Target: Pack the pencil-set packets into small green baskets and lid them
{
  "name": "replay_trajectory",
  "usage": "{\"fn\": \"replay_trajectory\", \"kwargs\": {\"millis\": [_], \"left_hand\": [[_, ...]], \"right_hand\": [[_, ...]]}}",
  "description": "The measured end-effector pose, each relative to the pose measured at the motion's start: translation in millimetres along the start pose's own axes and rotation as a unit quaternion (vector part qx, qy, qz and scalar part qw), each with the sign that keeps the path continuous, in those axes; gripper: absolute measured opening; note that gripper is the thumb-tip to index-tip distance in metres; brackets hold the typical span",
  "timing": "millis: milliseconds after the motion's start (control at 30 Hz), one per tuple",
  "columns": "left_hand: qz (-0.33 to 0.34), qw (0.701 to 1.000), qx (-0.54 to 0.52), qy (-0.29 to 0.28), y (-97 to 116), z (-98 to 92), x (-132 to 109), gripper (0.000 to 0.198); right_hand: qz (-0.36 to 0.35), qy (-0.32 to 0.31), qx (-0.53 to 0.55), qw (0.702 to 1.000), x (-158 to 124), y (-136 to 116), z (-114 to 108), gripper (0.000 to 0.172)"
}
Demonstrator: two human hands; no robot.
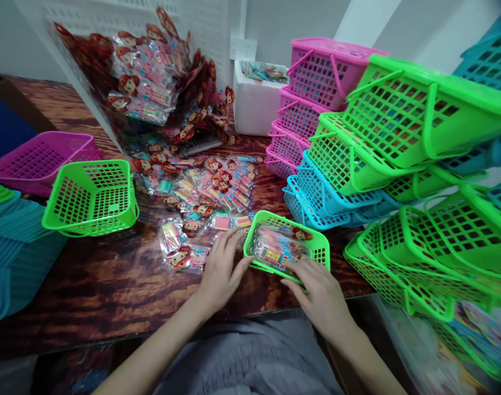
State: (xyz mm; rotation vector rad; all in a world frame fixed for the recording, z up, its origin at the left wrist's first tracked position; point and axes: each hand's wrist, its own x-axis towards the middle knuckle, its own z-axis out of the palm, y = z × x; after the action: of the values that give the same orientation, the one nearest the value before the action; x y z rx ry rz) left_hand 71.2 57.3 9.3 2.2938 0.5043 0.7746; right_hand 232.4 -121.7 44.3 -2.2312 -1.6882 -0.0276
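A small green basket [322, 253] stands near the table's front edge, holding several clear packets [272, 249] with red-haired cartoon heads. My right hand [316, 288] is at its front right side, fingers reaching over the rim onto the packets, thumb outside. Beside its left end is my left hand [223, 269], fingers apart, fingertips over loose packets on the table and thumb close to the basket's rim. More packets [221, 184] lie in a spread pile just behind my left hand.
An empty green basket [94, 200] and a magenta basket [40, 159] stand left, beside stacked blue baskets [15, 252]. A tipped white crate [89, 101] spills packets at the back. Tall stacks of filled pink, green [451, 120] and blue baskets rise right. A white box [256, 107] stands behind.
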Motion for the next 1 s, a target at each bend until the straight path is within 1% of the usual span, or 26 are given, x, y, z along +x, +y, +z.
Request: {"fn": "replay_trajectory", "kwargs": {"millis": [67,133,200,300,367,433,500,600,700,767,800,833,900,1000], "left_hand": [[-0.066,0.996,-0.046,-0.027,-2.0,0.1,1.0,0.029],[-0.089,0.992,-0.067,-0.058,-3.5,3.8,7.2,0.026],[-0.092,0.991,-0.082,-0.059,-6.6,11.0,19.8,0.026],[-0.075,0.989,-0.115,-0.049,-14.7,25.6,47.2,0.026],[-0.066,0.990,-0.116,-0.034,-18.8,33.8,63.9,0.027],[-0.060,0.992,-0.109,-0.012,-19.2,37.4,72.5,0.029],[-0.052,0.994,-0.095,0.006,-17.4,35.7,69.9,0.030],[-0.044,0.997,-0.055,0.011,-18.5,27.5,47.9,0.029],[-0.049,0.999,0.011,-0.002,-27.5,19.5,19.6,0.023],[-0.048,0.997,0.055,-0.020,-34.1,15.4,6.7,0.021],[-0.047,0.996,0.075,-0.031,-36.5,13.9,3.6,0.020],[-0.046,0.994,0.094,-0.040,-38.2,12.9,3.1,0.019],[-0.045,0.989,0.128,-0.056,-40.3,13.5,9.9,0.022],[-0.026,0.983,0.164,-0.077,-44.9,24.0,35.1,0.034]], "right_hand": [[-0.004,-0.038,-0.021,0.999,-8.3,6.2,-7.4,0.020],[-0.014,-0.055,-0.036,0.998,-18.5,8.5,-9.0,0.025],[-0.029,-0.042,-0.040,0.998,-27.6,5.4,-4.8,0.035],[-0.042,-0.022,-0.018,0.999,-33.4,-7.5,9.7,0.051],[-0.035,-0.011,-0.001,0.999,-29.8,-16.8,21.1,0.056],[-0.011,0.006,-0.001,1.000,-20.8,-21.4,29.9,0.056],[0.010,0.021,-0.015,1.000,-8.9,-18.7,32.8,0.051],[0.014,0.012,-0.030,0.999,8.5,-2.1,26.9,0.047],[0.018,-0.004,-0.043,0.999,20.9,20.9,23.8,0.054],[0.018,-0.027,-0.050,0.998,24.6,33.2,29.3,0.059],[0.014,-0.039,-0.055,0.998,24.1,37.4,33.5,0.058],[0.006,-0.046,-0.061,0.997,21.7,40.3,37.8,0.055],[-0.017,-0.033,-0.080,0.996,10.8,43.7,44.6,0.044],[-0.079,0.016,-0.105,0.991,-14.8,49.0,49.3,0.033]]}}
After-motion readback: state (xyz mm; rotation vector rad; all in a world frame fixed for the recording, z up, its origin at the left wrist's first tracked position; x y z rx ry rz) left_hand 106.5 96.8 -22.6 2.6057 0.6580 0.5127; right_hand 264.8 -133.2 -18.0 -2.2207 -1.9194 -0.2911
